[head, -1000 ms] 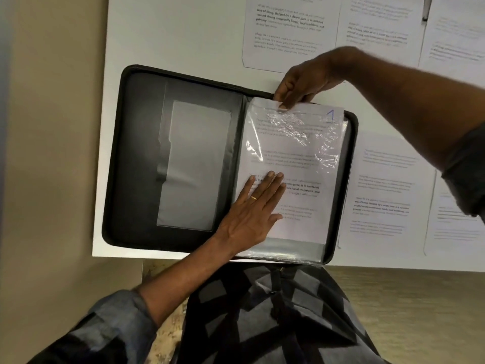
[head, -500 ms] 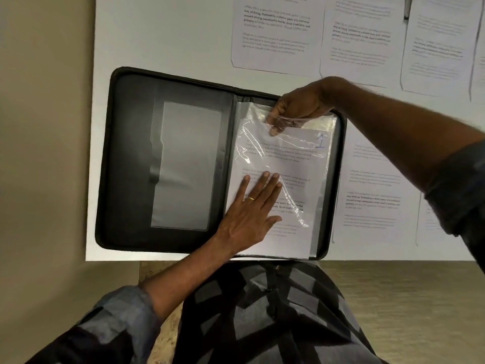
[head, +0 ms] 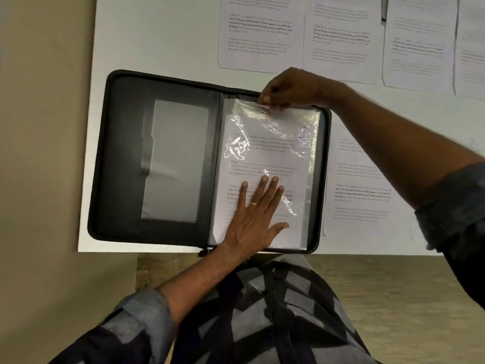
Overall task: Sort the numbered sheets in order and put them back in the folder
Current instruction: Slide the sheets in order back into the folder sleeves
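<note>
Head view: looking down on a white table (head: pixel 157 35), where a black zip folder (head: pixel 162 158) is lying open flat near the front edge.
Task item: a printed sheet (head: pixel 262 166) is sitting inside the plastic sleeve (head: pixel 273 122) on the folder's right half; glare is hiding its number.
Left hand (head: pixel 258 214): lying flat with fingers straight, pressing the lower part of the sleeve down and gripping nothing.
Right hand (head: pixel 291 89): pinching the sleeve's top edge with curled fingertips, at the folder's far rim.
Left cover: carrying a clear pocket (head: pixel 174 160); its contents cannot be told.
Loose sheets (head: pixel 258 35): lying in a row along the far side of the table, with one more, the side sheet (head: pixel 362 185), just beside the folder's right edge.
Step in hand: apparently seating one sheet fully in its sleeve; most of the filing is looking undone.
Next move: calling for letting go of the sleeve, reading the numbers on the loose sheets, and taking the next in order without creasing the flimsy plastic.
</note>
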`<state>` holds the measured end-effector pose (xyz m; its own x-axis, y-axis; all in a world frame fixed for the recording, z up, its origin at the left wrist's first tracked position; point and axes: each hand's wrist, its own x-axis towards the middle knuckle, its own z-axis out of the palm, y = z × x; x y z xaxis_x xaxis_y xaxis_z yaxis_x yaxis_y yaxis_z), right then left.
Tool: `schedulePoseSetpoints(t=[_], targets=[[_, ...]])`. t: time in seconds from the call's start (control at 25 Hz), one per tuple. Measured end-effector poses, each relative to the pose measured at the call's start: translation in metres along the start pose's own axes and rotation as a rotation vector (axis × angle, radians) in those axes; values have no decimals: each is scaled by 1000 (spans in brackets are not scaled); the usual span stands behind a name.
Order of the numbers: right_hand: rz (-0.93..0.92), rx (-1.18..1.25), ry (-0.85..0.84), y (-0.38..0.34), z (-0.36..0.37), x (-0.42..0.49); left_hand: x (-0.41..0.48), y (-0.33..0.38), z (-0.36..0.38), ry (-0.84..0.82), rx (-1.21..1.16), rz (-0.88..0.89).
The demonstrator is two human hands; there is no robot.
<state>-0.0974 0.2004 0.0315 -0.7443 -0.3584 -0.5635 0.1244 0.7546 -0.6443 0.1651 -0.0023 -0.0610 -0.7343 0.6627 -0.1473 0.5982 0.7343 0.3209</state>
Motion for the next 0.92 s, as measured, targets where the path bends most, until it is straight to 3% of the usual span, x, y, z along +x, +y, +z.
schedulePoseSetpoints(t=[0.2, 0.52, 0.72, 0.92], targets=[[-118, -33, 496, 28, 29, -70, 6, 34, 12, -35, -3, -116], [49, 57, 725, 96, 124, -190, 7, 42, 10, -12, -28, -163], [-19, 129, 704, 84, 174, -210, -6, 52, -30, 180, -480, -207], [-272, 326, 354, 20, 201, -198, -39, 62, -88, 323, -912, -333]])
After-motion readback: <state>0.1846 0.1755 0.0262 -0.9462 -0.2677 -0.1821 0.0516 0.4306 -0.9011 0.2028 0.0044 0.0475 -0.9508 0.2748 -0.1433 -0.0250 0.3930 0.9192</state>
